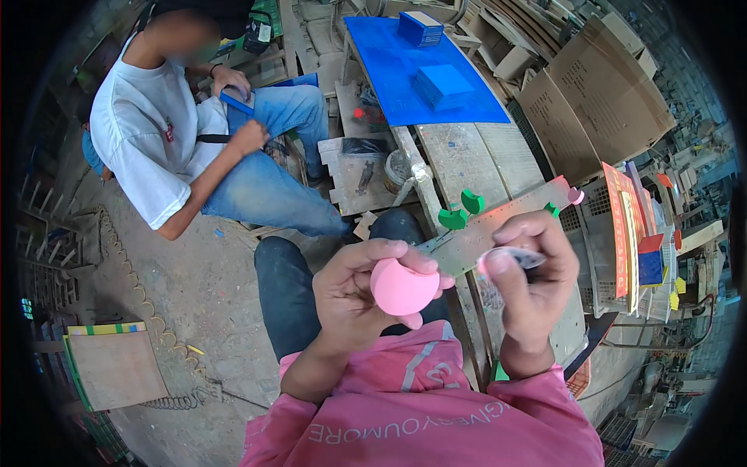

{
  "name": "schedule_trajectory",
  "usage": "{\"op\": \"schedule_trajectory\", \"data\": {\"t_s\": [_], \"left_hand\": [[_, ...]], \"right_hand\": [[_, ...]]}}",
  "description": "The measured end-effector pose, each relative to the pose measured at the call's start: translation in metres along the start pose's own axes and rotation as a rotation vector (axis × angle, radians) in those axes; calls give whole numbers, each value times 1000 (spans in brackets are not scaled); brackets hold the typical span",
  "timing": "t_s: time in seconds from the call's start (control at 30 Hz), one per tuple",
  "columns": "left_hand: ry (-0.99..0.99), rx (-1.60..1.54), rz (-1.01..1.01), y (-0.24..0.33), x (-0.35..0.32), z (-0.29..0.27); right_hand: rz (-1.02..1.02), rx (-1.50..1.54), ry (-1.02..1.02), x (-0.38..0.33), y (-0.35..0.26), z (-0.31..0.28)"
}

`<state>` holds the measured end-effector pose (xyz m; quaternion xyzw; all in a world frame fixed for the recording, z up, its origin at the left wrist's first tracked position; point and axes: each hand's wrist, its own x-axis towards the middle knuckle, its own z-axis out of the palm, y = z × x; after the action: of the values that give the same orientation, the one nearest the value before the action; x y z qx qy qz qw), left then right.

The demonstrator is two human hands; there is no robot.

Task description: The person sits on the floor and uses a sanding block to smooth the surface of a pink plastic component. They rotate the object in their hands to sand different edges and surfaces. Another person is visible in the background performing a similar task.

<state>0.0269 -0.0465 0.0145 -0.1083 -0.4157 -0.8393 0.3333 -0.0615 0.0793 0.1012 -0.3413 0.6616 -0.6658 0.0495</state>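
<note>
Pink foam, a rounded piece (402,288), is being pinched in the left hand (359,300), fingers closed around its edge, just above the lap. A small pale sheet (513,257), seemingly a sticker or its backing, is being gripped between thumb and fingers of the right hand (535,284), held just beside the foam piece but apart from it. By the look of it, the small sheet is being readied for the pink face; the next move calls for the two being brought together squarely and pressed flat. Green foam pieces (461,210) are lying on the long metal strip (506,222) across the worktop (467,159). A wire basket (603,261) at the right is holding upright coloured foam sheets (622,226). Blue blocks (440,82) are being kept on a blue sheet (389,58) further off, near a seated person (156,124) handling a blue piece.
</note>
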Motion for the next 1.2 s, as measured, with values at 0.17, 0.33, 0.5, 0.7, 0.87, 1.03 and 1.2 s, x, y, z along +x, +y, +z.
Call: {"op": "schedule_trajectory", "data": {"t_s": [0.17,0.33,0.5,0.7,0.87,1.03,1.2], "left_hand": [[-47,-33,85,-7,3,-1],[-119,33,131,-5,3,-8],[-94,45,142,0,3,-8],[-97,58,180,-2,4,-9],[-99,56,158,-3,1,-11],[-102,49,115,1,2,-7],[-107,43,162,0,5,-7]], "right_hand": [[-33,-111,-125,0,0,-6],[-149,-218,-172,2,9,0],[-207,-249,-189,-1,11,6],[-127,-197,-245,-9,3,6],[-173,-235,-290,-3,3,5],[-226,-302,-129,7,4,1],[-270,-282,-342,-2,-1,8]]}}
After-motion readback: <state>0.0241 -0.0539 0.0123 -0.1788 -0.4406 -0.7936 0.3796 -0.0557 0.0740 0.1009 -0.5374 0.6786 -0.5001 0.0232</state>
